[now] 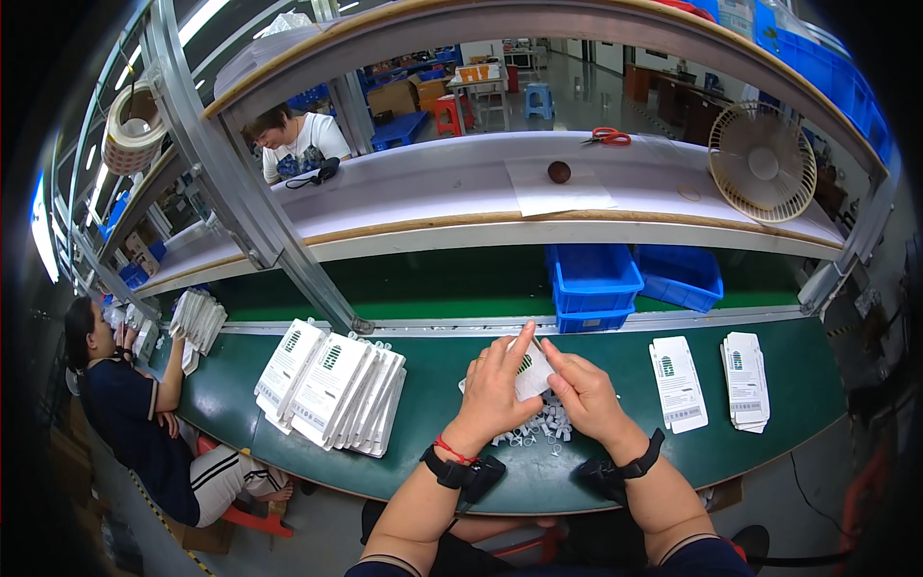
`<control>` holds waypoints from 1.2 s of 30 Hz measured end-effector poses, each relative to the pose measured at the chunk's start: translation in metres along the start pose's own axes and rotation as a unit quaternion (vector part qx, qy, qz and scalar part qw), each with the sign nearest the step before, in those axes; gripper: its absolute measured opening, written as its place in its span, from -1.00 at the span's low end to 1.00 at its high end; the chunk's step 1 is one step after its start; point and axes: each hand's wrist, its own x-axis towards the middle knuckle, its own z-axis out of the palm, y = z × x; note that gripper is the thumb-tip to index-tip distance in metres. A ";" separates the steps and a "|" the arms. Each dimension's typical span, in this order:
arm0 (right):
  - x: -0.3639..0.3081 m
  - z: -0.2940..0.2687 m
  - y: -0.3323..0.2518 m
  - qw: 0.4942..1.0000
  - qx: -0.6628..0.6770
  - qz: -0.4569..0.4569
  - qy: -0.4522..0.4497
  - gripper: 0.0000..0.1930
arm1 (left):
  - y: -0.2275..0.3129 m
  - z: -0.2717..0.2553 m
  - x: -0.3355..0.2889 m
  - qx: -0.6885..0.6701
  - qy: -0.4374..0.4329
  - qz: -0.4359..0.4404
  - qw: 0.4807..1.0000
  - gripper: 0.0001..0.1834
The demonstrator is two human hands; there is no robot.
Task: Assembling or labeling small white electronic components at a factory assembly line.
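A flat white box (531, 382) with a green print is between my two hands, above the middle of the green table. My left hand (492, 387) lies across its left side, fingers stretched and thumb against the lower edge. At the other side my right hand (588, 392) grips the box's edge between thumb and fingers. Parts of the box are hidden under both hands. Just below it lies a heap of small white plastic pieces (545, 429), perhaps hangers or clips. On the left, many similar flat boxes (332, 387) overlap in a leaning stack.
Two small stacks of white boxes, one (680, 385) and another (745, 380), lie right. Blue bins (594, 279) stand at the table's back under a shelf (433, 207) holding red scissors (609, 137), a brown ball (559, 172) and a fan (762, 163). A co-worker (130, 404) sits left.
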 end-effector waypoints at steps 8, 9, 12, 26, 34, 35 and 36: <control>-0.003 0.004 0.011 0.992 0.105 0.057 0.038 -0.69 | 0.001 -0.004 0.000 0.109 -0.031 0.070 0.991 -0.14; -0.004 0.004 0.014 0.992 0.104 0.057 0.038 -0.69 | 0.002 -0.004 0.000 0.109 -0.031 0.070 0.991 -0.14; -0.003 0.002 0.013 0.935 0.313 0.165 0.039 -0.82 | 0.004 -0.005 0.001 0.118 -0.036 0.114 0.986 -0.14; -0.001 -0.009 0.016 0.942 0.285 0.157 0.087 -0.93 | 0.007 -0.009 0.002 0.135 -0.015 0.069 0.988 0.11; -0.001 -0.013 0.014 0.941 0.278 0.146 0.126 -0.96 | 0.005 -0.005 0.001 0.138 -0.021 0.062 0.988 0.05; -0.002 -0.013 0.015 0.941 0.278 0.147 0.126 -0.96 | 0.006 -0.004 0.001 0.142 -0.013 0.064 0.988 0.03; -0.003 -0.013 0.017 0.948 0.254 0.143 0.131 -0.96 | 0.006 -0.004 0.001 0.142 -0.013 0.064 0.988 0.03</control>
